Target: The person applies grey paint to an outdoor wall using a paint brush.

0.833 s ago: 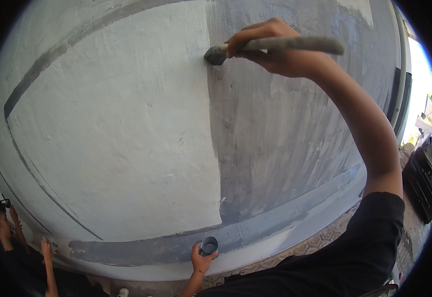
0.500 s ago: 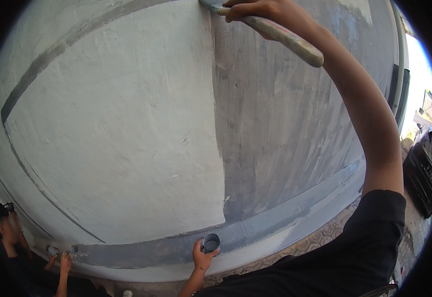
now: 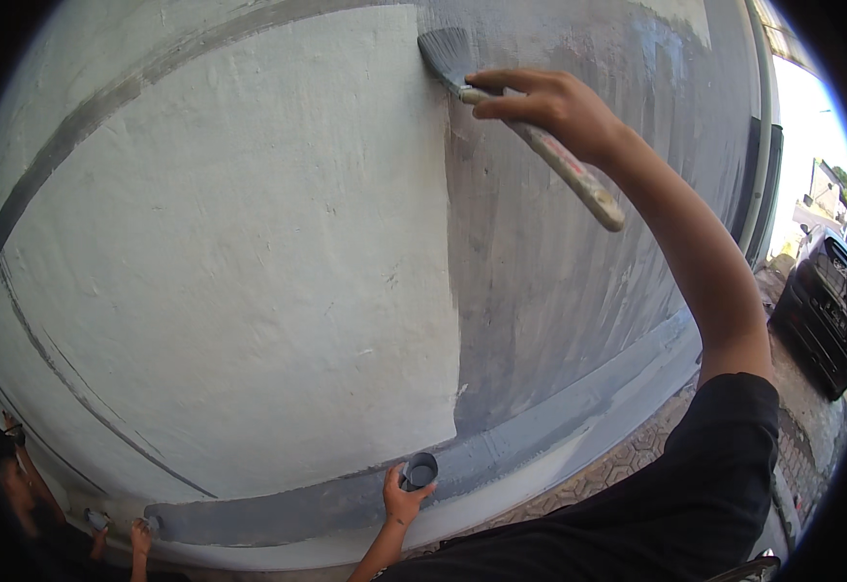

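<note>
My right hand (image 3: 564,114) grips a wide paintbrush (image 3: 593,199) by its long worn handle. Its grey-coated bristles (image 3: 447,53) press on the wall near the top, where pale and grey paint meet. Low down, my left hand (image 3: 404,502) is wrapped round a small dark cup (image 3: 421,471), its round mouth facing me. The cup is close to the grey band (image 3: 278,514) along the wall's foot. Left of a fairly straight vertical edge the wall is pale (image 3: 229,262); right of it lies streaky grey paint (image 3: 549,262).
A co-worker (image 3: 16,485) is at the lower left, hands near the wall's foot with a small pot (image 3: 97,518). Paving (image 3: 617,456) runs along the wall base. A dark car (image 3: 816,310) stands at the far right, beyond a vertical pipe (image 3: 761,145).
The brush and my right hand sit lower in the picture, and the bristles now show fully against the wall. My left hand keeps its hold on the cup. The co-worker's arms have shifted.
</note>
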Available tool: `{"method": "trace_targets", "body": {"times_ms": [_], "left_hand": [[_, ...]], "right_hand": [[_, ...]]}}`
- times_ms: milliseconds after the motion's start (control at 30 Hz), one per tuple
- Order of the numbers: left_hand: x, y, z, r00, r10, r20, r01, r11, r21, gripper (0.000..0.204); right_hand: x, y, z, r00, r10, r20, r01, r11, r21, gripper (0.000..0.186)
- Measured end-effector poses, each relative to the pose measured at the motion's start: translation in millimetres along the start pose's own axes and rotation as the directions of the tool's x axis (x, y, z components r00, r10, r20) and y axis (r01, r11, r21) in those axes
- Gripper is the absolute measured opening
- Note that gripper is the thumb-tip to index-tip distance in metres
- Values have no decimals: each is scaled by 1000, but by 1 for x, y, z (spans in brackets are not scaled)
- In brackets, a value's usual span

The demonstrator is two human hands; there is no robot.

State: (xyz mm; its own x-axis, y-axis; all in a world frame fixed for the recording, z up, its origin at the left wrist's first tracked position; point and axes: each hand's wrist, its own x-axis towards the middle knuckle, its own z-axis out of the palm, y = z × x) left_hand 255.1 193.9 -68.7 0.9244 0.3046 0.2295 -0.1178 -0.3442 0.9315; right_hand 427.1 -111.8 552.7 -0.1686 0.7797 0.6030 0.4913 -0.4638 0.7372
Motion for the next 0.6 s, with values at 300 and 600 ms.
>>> {"method": "trace_targets", "body": {"times_ms": [300,600], "left_hand": [[12,-1,-23,998,37,44,-34,997,-65,78],[13,10,-32,993,93,75,-88,994,-62,80]], "right_hand": [[2,-95,-39,905,-24,424,-259,759,597,14],[109,34,-85,956,194,-219,-154,970,188,8]]}}
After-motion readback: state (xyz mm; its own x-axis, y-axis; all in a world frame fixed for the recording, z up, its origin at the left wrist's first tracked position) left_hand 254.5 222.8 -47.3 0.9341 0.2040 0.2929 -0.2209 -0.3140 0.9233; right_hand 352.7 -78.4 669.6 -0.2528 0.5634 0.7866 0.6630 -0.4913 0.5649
